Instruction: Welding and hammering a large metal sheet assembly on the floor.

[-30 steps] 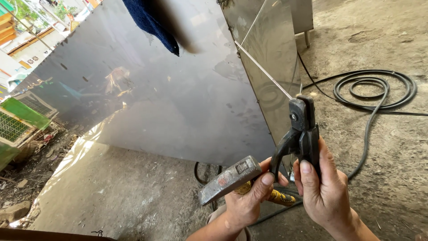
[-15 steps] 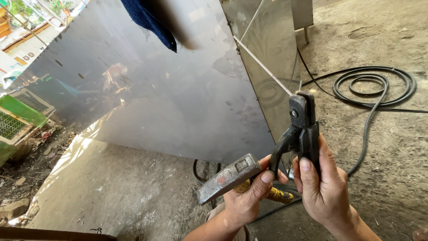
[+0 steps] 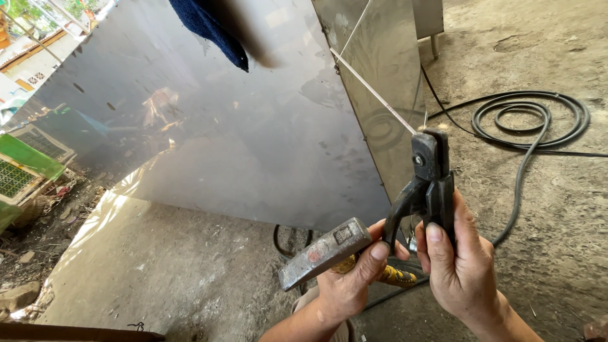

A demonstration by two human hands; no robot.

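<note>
Currently I see the right hand clamped on a black electrode holder, its welding rod angled up to the steel sheet's edge. Left hand grips a hammer, and its thumb seems to touch the holder's lever. A coiled black cable lies on the concrete floor.

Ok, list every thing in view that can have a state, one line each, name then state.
Left hand: closed around the hammer, fingers also touching the holder's lever.
Right hand: gripping the electrode holder.
Hammer: held, head pointing left, off the ground.
Electrode holder: upright, clamped on the rod.
Welding rod: clamped, tip at the sheets' corner seam.
Metal sheets: standing upright, joined at a corner.
Black cable: coiled on the ground.
Blue cloth: draped over the sheet.
</note>
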